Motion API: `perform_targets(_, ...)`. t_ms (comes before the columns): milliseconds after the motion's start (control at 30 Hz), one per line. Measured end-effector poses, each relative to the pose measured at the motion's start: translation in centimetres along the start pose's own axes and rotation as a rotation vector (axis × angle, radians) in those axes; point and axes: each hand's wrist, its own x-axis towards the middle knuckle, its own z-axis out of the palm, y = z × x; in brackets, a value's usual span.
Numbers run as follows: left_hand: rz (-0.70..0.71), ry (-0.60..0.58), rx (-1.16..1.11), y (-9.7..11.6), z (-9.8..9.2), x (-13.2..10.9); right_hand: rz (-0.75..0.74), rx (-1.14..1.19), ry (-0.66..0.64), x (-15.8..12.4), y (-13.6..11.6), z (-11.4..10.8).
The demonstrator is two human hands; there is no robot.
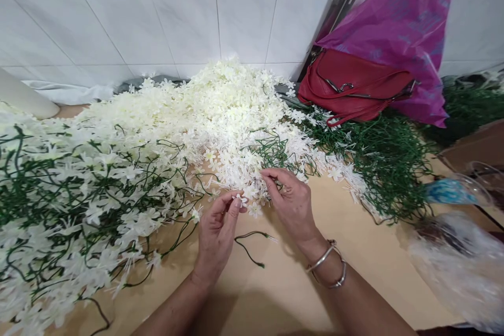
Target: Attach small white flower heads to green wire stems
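My left hand pinches a small white artificial flower between thumb and fingertips, and a thin green wire stem hangs below it over the tan tabletop. My right hand, with bangles at the wrist, has its fingers curled into the near edge of a large heap of loose white flowers. The two hands are almost touching.
Finished green stems with white flowers cover the left side. Bare green stems lie at the right. A red handbag under a purple plastic bag leans on the tiled wall. Clear plastic bags sit at the right edge.
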Motion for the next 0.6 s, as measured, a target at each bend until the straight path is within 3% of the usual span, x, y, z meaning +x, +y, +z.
perform_targets(200, 0.003, 0.006, -0.062, 0.03, 0.11, 0.08, -0.17, -0.137, 0.019, 0.17, 0.26, -0.32)
perform_targets(600, 0.007, 0.065, -0.145, 0.05, 0.19, 0.26, -0.239, -0.211, -0.189, -0.03, 0.1, -0.66)
